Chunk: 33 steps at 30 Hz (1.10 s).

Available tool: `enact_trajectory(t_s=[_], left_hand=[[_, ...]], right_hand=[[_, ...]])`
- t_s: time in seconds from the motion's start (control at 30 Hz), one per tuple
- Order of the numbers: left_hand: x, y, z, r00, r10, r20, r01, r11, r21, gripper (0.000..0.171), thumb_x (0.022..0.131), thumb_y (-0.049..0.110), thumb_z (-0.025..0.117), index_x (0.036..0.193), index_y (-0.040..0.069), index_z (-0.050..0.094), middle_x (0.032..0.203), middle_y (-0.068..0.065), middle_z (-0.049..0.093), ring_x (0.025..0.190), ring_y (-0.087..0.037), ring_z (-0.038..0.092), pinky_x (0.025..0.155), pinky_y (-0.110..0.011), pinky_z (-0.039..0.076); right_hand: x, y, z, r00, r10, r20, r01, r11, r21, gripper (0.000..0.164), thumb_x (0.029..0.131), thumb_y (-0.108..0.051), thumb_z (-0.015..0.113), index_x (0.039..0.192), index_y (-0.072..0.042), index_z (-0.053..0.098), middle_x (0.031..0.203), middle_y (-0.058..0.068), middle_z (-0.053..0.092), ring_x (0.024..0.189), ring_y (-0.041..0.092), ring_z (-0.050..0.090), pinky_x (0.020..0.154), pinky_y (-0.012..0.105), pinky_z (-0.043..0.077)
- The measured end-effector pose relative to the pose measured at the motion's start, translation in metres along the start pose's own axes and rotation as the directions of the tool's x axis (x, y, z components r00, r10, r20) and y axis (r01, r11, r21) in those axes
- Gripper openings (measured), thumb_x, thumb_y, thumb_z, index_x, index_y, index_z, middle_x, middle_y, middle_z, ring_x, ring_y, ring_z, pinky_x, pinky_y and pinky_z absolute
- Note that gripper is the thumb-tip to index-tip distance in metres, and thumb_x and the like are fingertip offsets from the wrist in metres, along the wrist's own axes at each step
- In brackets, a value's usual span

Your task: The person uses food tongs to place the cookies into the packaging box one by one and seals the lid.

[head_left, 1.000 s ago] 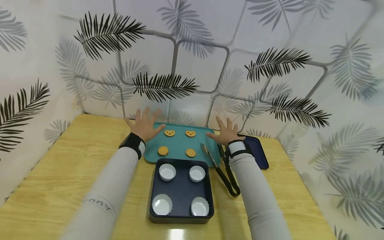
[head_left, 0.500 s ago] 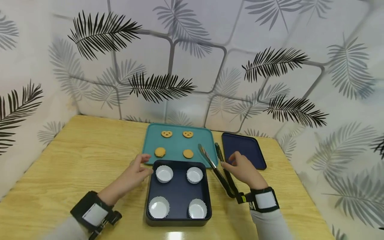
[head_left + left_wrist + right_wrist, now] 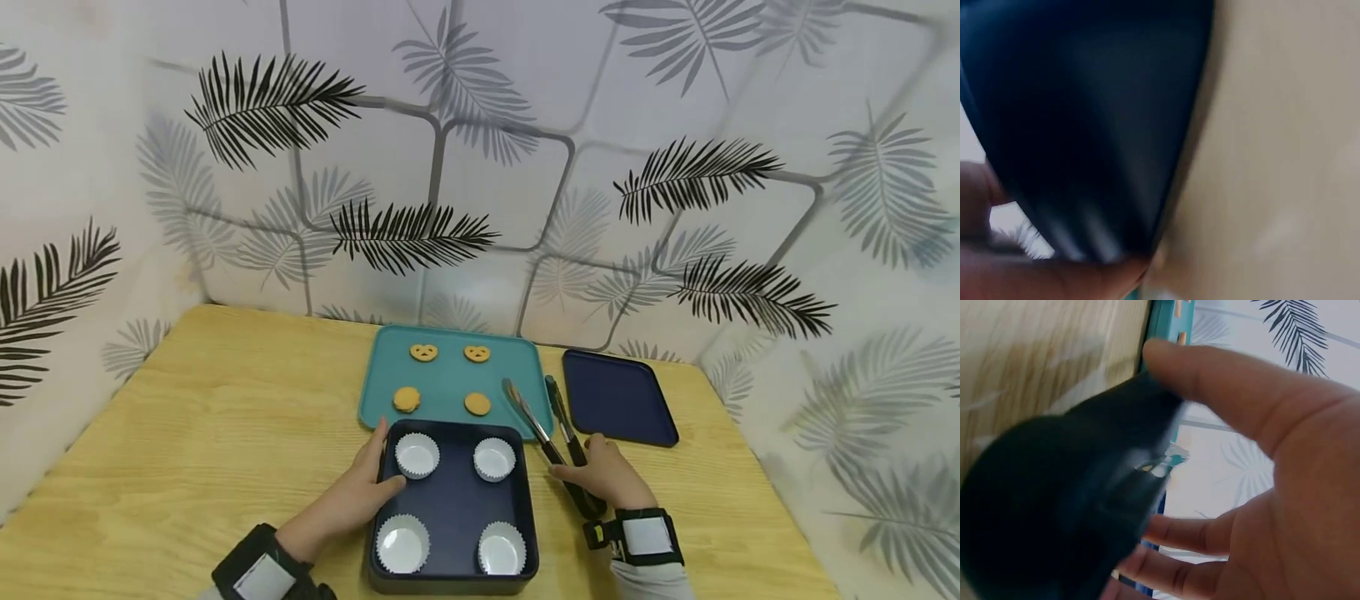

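Observation:
My left hand (image 3: 351, 498) holds the left wall of a deep dark blue baking pan (image 3: 454, 510), thumb over the rim and fingers along the outside. In the left wrist view, the pan's dark side wall (image 3: 1104, 125) fills much of the picture. White paper baking cups (image 3: 417, 456) stand in the pan's corners. To the right of the pan, my right hand (image 3: 609, 477) grips the black handles of metal tongs (image 3: 531, 414), thumb on one side and fingers on the other. The tongs' arms are spread, their tips at the teal tray. Close up, the right wrist view shows the black handle (image 3: 1047, 506).
Behind the pan lies a teal tray (image 3: 450, 379) with two pretzel-shaped biscuits (image 3: 423, 352) and two round ones (image 3: 477, 404). A flat navy tray (image 3: 618, 400) is at the back right. Leaf-patterned wall covering (image 3: 480, 292) borders the wooden table (image 3: 247, 392).
Both hands were spread over the teal tray, then drew back towards the body. The left has taken hold of the pan's wall, the right the tongs, whose arms are now closer together.

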<state>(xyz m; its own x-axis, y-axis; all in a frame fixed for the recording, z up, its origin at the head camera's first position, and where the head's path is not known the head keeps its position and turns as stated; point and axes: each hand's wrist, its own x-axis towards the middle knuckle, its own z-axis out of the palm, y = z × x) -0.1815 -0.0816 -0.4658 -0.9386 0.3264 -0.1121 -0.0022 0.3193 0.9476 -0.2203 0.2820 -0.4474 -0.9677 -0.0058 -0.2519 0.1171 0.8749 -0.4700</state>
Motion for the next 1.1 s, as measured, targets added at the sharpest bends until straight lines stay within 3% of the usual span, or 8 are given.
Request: enact_trajectory(t_s=[0.2, 0.3, 0.4, 0.5, 0.63, 0.73, 0.9, 1.1], left_hand=[[-0.002, -0.004, 0.014, 0.998, -0.032, -0.058, 0.022, 0.983, -0.18, 0.077, 0.103, 0.003, 0.044, 0.161, 0.001, -0.007, 0.166, -0.026, -0.009, 0.151, -0.045, -0.012, 0.119, -0.063, -0.006], [-0.005, -0.004, 0.019, 0.995, -0.071, -0.075, 0.051, 0.969, -0.24, 0.073, 0.105, 0.006, 0.039, 0.162, 0.006, -0.006, 0.167, -0.024, -0.01, 0.151, -0.044, -0.013, 0.119, -0.063, -0.007], [-0.006, -0.005, 0.021, 0.991, -0.1, -0.09, 0.072, 0.959, -0.274, 0.069, 0.108, 0.01, 0.037, 0.163, 0.012, -0.004, 0.168, -0.02, -0.009, 0.152, -0.041, -0.013, 0.119, -0.062, -0.006], [-0.006, -0.005, 0.023, 0.99, -0.098, -0.103, 0.064, 0.954, -0.292, 0.067, 0.109, 0.012, 0.036, 0.164, 0.013, -0.003, 0.168, -0.019, -0.008, 0.152, -0.041, -0.013, 0.12, -0.062, -0.006], [-0.006, -0.006, 0.024, 0.989, -0.091, -0.117, 0.053, 0.954, -0.294, 0.067, 0.109, 0.013, 0.036, 0.164, 0.012, -0.002, 0.168, -0.02, -0.008, 0.152, -0.042, -0.012, 0.119, -0.063, -0.006], [-0.006, -0.007, 0.024, 0.988, -0.089, -0.126, 0.049, 0.956, -0.29, 0.067, 0.109, 0.014, 0.037, 0.164, 0.011, -0.002, 0.168, -0.021, -0.007, 0.152, -0.043, -0.011, 0.119, -0.063, -0.005], [-0.006, -0.008, 0.024, 0.989, -0.066, -0.131, 0.024, 0.954, -0.3, 0.066, 0.109, 0.014, 0.037, 0.164, 0.01, -0.001, 0.168, -0.021, -0.006, 0.152, -0.042, -0.011, 0.12, -0.063, -0.005], [-0.006, -0.01, 0.026, 0.99, -0.057, -0.133, 0.014, 0.953, -0.303, 0.066, 0.109, 0.013, 0.038, 0.164, 0.01, 0.0, 0.168, -0.021, -0.006, 0.152, -0.042, -0.011, 0.12, -0.063, -0.006]], right_hand=[[0.005, -0.001, 0.007, 1.0, -0.001, -0.023, 0.0, 1.0, -0.017, 0.089, 0.08, -0.04, 0.086, 0.127, 0.022, 0.043, 0.111, 0.029, 0.054, 0.089, 0.032, 0.059, 0.074, 0.044, 0.055], [0.004, -0.002, 0.008, 0.999, 0.009, -0.04, -0.009, 1.0, -0.005, 0.067, 0.076, -0.033, 0.089, 0.106, 0.016, 0.054, 0.093, 0.019, 0.057, 0.077, 0.027, 0.058, 0.065, 0.038, 0.053], [0.003, -0.005, 0.007, 0.999, 0.013, -0.048, -0.012, 1.0, 0.025, 0.049, 0.077, -0.031, 0.088, 0.088, 0.004, 0.054, 0.079, 0.01, 0.052, 0.066, 0.023, 0.053, 0.055, 0.032, 0.045], [-0.003, -0.009, -0.003, 1.0, 0.012, -0.02, -0.012, 1.0, 0.019, 0.061, 0.085, -0.034, 0.08, 0.113, 0.014, 0.055, 0.099, 0.026, 0.061, 0.079, 0.03, 0.062, 0.065, 0.037, 0.052], [-0.014, -0.015, -0.02, 1.0, 0.014, 0.013, -0.015, 0.996, 0.088, 0.085, 0.096, -0.035, 0.069, 0.142, 0.023, 0.026, 0.101, 0.031, 0.061, 0.076, 0.031, 0.064, 0.065, 0.04, 0.052], [-0.018, -0.022, -0.026, 0.999, 0.003, -0.038, 0.004, 0.985, 0.172, 0.074, 0.098, -0.034, 0.067, 0.138, 0.017, 0.031, 0.081, 0.016, 0.058, 0.06, 0.022, 0.058, 0.055, 0.033, 0.046], [-0.012, -0.035, -0.027, 0.984, -0.034, -0.172, 0.058, 0.989, 0.138, 0.066, 0.097, -0.045, 0.066, 0.132, 0.008, 0.046, 0.102, 0.021, 0.065, 0.077, 0.026, 0.064, 0.063, 0.036, 0.05], [0.012, -0.043, -0.017, 0.974, -0.104, -0.202, 0.116, 0.992, 0.049, 0.073, 0.095, -0.051, 0.066, 0.138, 0.005, 0.051, 0.111, 0.021, 0.067, 0.084, 0.029, 0.065, 0.066, 0.04, 0.052]])
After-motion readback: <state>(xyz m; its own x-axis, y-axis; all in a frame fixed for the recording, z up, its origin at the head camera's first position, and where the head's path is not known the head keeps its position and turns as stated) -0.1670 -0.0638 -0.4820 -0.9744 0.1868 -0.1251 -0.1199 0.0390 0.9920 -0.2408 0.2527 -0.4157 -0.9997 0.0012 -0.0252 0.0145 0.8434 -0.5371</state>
